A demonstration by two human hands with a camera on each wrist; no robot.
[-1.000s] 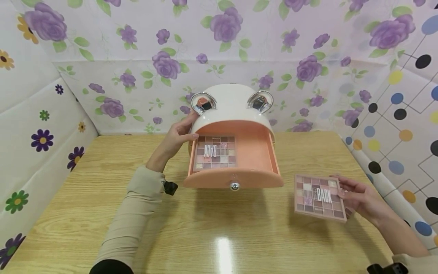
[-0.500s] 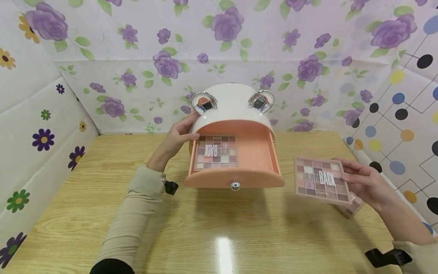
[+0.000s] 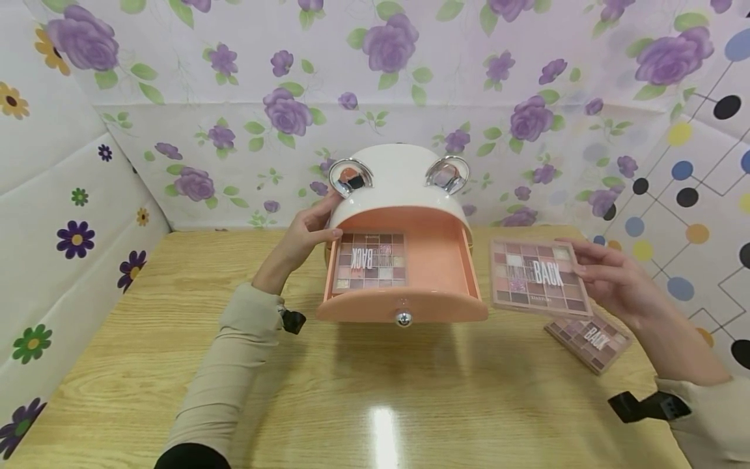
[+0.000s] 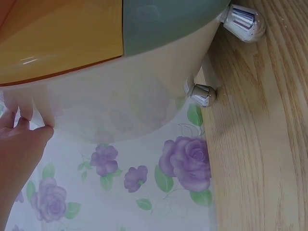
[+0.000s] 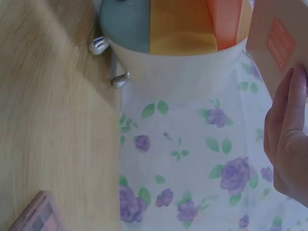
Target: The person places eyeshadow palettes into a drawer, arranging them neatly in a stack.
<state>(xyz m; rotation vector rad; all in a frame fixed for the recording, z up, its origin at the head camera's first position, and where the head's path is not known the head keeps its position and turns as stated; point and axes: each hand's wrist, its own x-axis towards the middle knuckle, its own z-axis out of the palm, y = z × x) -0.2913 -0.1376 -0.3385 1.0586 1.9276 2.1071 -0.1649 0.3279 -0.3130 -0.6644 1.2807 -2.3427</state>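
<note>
A white storage box with two silver-ringed eyes stands at the back of the table, its peach drawer pulled out. An eyeshadow palette lies in the drawer's left half; bare floor shows in the right half. My left hand rests against the box's left side, thumb at the drawer's edge, and its fingertips touch the white shell in the left wrist view. Right of the drawer, my right hand pinches a second palette by its right edge, lid up. Its underside bears an orange label.
Another palette lies askew on the wooden table, below the right hand. Flowered cloth hangs behind the table. The drawer front has a silver knob, and silver feet show under the box.
My right hand has lifted the held palette up from the lower right, away from the one lying on the table, which now shows more fully. The left hand stays in place.
</note>
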